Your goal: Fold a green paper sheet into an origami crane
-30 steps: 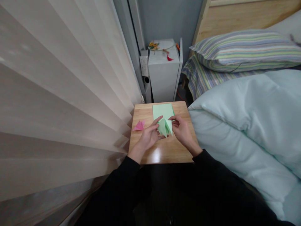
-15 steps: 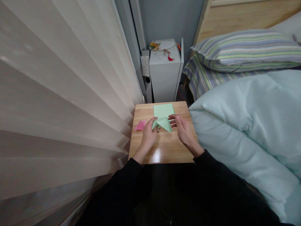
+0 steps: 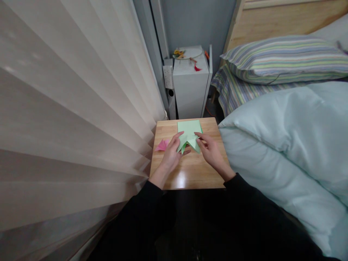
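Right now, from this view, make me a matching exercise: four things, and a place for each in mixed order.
Things:
1. folded green paper
2. pink folded paper
3. flat green paper
4. red tassel

Places:
A. near the far edge of the wooden table
B. on top of the white cabinet
C. held between the left hand and right hand
D. on the wooden table, to the left of the left hand

Pairs: 1-C, 2-D, 3-A, 4-B
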A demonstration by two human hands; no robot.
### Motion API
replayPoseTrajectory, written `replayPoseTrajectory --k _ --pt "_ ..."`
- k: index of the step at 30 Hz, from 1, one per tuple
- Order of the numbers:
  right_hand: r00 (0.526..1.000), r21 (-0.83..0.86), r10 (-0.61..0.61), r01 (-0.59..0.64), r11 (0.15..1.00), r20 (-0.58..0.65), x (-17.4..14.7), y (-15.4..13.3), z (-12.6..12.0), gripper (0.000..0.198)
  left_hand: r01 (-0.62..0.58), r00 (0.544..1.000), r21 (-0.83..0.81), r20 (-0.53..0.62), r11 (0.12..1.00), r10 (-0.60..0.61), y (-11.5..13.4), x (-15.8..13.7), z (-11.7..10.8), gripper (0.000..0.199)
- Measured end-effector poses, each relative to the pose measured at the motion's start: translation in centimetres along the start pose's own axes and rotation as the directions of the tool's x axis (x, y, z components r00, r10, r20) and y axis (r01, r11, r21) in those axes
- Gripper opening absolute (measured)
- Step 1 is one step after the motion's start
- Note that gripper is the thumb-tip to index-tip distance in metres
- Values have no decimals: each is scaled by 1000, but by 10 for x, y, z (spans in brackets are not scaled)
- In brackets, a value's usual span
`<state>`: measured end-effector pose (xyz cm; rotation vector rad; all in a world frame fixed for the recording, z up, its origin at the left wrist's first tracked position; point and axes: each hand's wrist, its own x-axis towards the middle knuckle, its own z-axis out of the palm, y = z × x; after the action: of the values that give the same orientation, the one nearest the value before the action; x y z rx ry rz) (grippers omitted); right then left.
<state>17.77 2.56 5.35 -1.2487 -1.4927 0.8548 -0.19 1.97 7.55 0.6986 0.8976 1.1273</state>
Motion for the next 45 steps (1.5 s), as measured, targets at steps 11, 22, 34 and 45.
replayPoseTrajectory --k 11,22,34,45 --pt "988 164 129 -114 980 -82 4 11 2 40 -100 995 -21 16 995 101 -2 4 1 36" --pt "973 287 205 -168 943 -103 7 5 -4 39 101 985 -15 139 995 -98 17 4 -12 60" --pt "972 326 23 -100 940 234 5 -7 -15 39 114 953 165 261 980 -155 37 6 -34 50" --pt "911 397 68 -244 885 407 8 -12 -25 31 57 886 278 428 959 -176 28 14 -50 46"
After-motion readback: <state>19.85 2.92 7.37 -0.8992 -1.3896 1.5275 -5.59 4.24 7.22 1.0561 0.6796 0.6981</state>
